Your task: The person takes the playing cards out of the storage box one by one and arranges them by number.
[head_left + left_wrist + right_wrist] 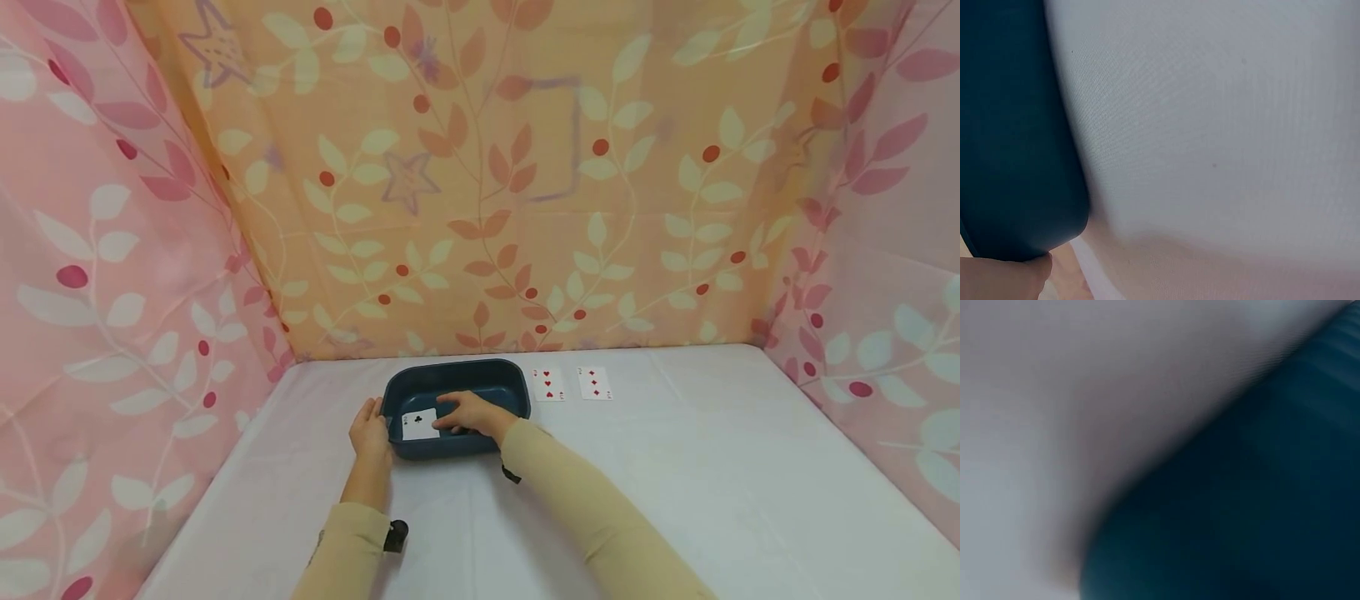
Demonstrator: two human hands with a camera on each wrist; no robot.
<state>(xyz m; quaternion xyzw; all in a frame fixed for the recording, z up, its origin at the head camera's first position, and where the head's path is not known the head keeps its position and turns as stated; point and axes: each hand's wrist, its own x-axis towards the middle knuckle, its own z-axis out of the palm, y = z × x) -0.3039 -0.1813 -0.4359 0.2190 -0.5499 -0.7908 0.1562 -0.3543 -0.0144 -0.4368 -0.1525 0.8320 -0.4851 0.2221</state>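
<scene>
A dark blue rectangular tub [450, 448] stands on the white-covered table. At its left end my left hand [370, 432] grips the wall, and the left wrist view shows the thumb [1007, 275] against the tub's outer corner [1029, 219]. Inside, at the left, lies a white playing card [416, 427] with a black club mark. My right hand [474, 414] reaches over the front rim into the tub, thumb and forefinger spread by the card's right edge. Its other fingers are mostly hidden. The right wrist view is blurred, showing mainly the tub's outer wall [1241, 506].
Right of the tub, a three of hearts [548, 384] and a three of diamonds [595, 383] lie face up. Floral cloth hangs behind the table [712, 458] and along both sides. Black straps with cameras [396, 536] sit at the wrists.
</scene>
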